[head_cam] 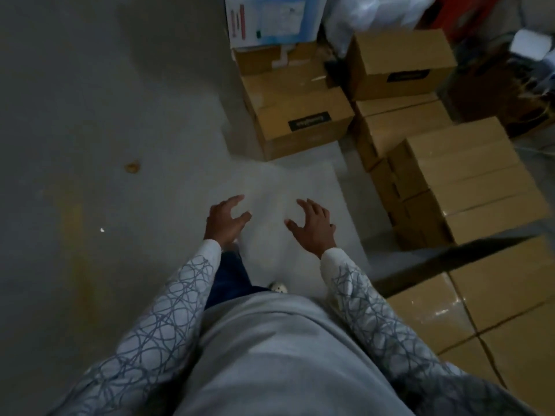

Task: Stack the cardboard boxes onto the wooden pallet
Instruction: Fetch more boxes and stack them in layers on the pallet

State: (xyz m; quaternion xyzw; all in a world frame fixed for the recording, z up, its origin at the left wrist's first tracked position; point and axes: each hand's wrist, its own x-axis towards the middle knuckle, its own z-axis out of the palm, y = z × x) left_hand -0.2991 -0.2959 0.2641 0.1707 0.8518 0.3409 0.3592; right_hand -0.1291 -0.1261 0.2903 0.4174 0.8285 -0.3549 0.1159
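Both my arms are stretched out in front of me, angled down, sleeves with that grey scribble pattern reaching to the wrists. My left hand point(226, 219) is empty, fingers spread and loosely bent, thumb pointing in. My right hand point(312, 226) mirrors it, also holding nothing, palm down. The two hands are apart, level with each other.

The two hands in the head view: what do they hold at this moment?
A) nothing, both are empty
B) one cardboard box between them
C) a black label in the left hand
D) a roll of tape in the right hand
A: the left hand and the right hand hang over the floor with fingers spread, touching none of the cardboard boxes.
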